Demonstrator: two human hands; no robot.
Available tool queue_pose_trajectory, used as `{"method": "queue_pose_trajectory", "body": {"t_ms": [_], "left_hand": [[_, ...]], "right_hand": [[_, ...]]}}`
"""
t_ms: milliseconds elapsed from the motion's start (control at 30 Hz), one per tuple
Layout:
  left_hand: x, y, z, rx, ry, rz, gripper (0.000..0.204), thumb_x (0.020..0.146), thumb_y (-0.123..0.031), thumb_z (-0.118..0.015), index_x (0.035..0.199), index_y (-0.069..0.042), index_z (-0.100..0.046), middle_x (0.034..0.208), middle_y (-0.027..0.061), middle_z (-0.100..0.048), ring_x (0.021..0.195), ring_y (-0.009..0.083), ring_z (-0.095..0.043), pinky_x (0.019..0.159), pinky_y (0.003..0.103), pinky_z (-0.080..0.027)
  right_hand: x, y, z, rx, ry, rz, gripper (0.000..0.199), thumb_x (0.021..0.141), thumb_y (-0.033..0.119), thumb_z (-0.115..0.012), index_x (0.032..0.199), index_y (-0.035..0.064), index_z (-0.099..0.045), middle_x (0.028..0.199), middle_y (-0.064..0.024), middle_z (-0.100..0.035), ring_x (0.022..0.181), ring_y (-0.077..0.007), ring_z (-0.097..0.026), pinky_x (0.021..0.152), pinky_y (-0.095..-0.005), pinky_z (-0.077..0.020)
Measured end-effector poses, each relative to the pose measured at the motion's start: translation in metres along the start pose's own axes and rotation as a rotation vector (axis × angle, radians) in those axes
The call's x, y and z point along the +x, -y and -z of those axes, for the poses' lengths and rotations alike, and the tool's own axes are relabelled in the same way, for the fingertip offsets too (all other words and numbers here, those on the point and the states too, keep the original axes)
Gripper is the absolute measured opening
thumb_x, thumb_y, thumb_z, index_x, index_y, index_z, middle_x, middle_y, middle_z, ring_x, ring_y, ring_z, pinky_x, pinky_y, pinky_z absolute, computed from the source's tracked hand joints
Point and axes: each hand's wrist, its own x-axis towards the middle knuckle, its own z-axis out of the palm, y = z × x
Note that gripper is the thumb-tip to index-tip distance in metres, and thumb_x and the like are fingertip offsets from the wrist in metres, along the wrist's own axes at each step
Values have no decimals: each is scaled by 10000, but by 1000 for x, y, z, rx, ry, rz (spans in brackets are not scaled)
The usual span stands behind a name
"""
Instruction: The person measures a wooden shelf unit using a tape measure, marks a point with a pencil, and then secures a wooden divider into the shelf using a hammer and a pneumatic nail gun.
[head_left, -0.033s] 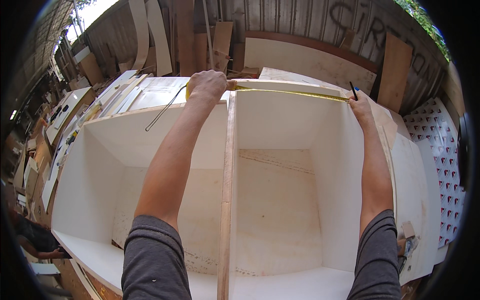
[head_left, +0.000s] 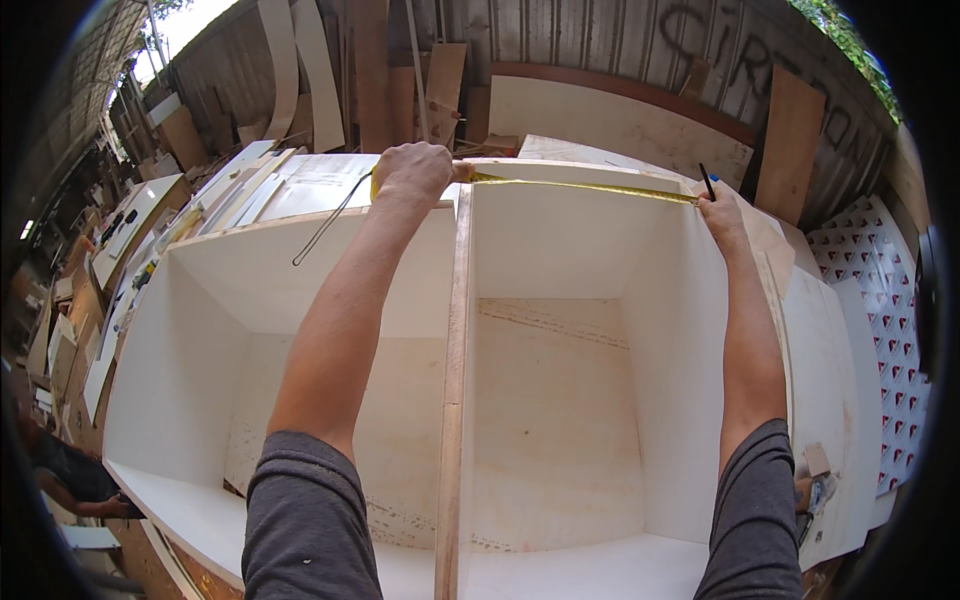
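Observation:
My left hand (head_left: 414, 170) is closed around a tape measure, its case mostly hidden by the fingers, with a thin dark wrist cord (head_left: 325, 235) hanging from it. The yellow blade (head_left: 590, 187) runs out to the right along the far edge of a white cabinet box (head_left: 555, 235). At the far right corner my right hand (head_left: 722, 212) pinches the blade's end and also holds a black pen (head_left: 706, 180) with a blue tip, pointing up. A wooden-edged divider (head_left: 453, 400) splits the box into two open compartments; the blade spans the right one.
Behind stands a corrugated wall with leaning boards (head_left: 620, 125) and a plywood strip (head_left: 790, 145). Long offcuts (head_left: 225, 200) lie at the left. A patterned sheet (head_left: 880, 330) leans at the right. Another person's arm (head_left: 95, 508) shows at the lower left.
The wrist cord has swung very slightly. Both hands and the stretched blade look the same.

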Motion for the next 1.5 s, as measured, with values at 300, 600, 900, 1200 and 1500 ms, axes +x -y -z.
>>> {"method": "queue_pose_trajectory", "body": {"t_ms": [300,600,900,1200,1500], "left_hand": [[-11,-2,9,-57,61,-43,577,854,-631,-474,804,-115,-726,735,47,-696,768,181,-694,713,325,-569],[-8,-12,17,10,139,-2,543,906,-594,-480,862,-117,-737,790,35,-713,865,198,-697,763,369,-554],[1,-9,13,17,203,38,563,885,-615,-505,897,-100,-732,782,49,-701,850,176,-691,764,368,-544],[9,-4,12,38,237,48,610,831,-664,-524,964,-106,-733,896,72,-719,864,180,-695,778,377,-563],[11,-5,9,62,210,58,651,777,-707,-553,981,-118,-739,874,60,-719,821,157,-695,753,359,-577]], "right_hand": [[1,-5,0,10,-1,19,205,812,166,-594,932,15,-663,887,-202,-681,888,-322,-664,784,-396,-502],[2,-5,1,-29,14,11,210,819,174,-581,934,18,-661,908,-197,-676,893,-323,-655,794,-394,-498],[1,-3,2,-22,14,3,194,816,166,-597,931,22,-658,868,-197,-674,867,-320,-660,779,-392,-500],[0,-5,1,63,30,4,187,808,154,-606,905,2,-653,801,-144,-658,778,-252,-641,715,-367,-484],[-8,4,5,142,25,-22,174,796,145,-591,838,-12,-654,732,-101,-628,714,-181,-597,658,-325,-455]]}}
